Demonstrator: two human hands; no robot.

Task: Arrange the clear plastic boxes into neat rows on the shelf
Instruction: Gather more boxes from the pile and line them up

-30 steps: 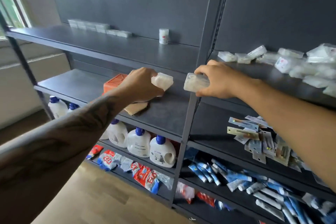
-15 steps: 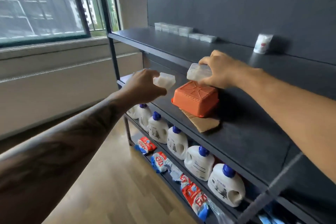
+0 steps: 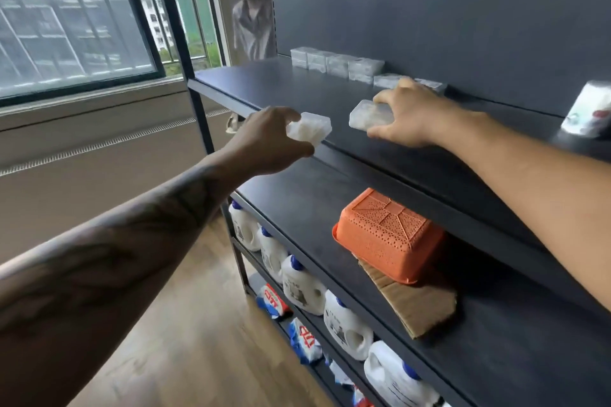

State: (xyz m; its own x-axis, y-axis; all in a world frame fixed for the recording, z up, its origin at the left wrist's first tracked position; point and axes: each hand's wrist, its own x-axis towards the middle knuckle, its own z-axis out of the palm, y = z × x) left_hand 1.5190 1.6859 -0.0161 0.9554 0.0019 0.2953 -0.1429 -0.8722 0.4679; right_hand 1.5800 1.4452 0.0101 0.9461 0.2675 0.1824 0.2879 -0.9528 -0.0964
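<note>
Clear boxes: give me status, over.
Left hand grips one clear box; right hand grips another over the top shelf. Row of boxes at the back wall. Path unobstructed.

Around my rack: goods on the lower levels, a window to the left, someone at the far end.

I see an orange perforated basket (image 3: 386, 236) lying upside down on the middle level, partly over a piece of brown cardboard (image 3: 413, 306). Below it stands a row of white detergent jugs (image 3: 302, 286) with blue caps, and lower still lie red-white-blue packets (image 3: 304, 339). A barred window (image 3: 76, 13) fills the upper left above a wooden floor (image 3: 198, 350). A blurred person (image 3: 253, 20) stands beyond the rack's end.
</note>
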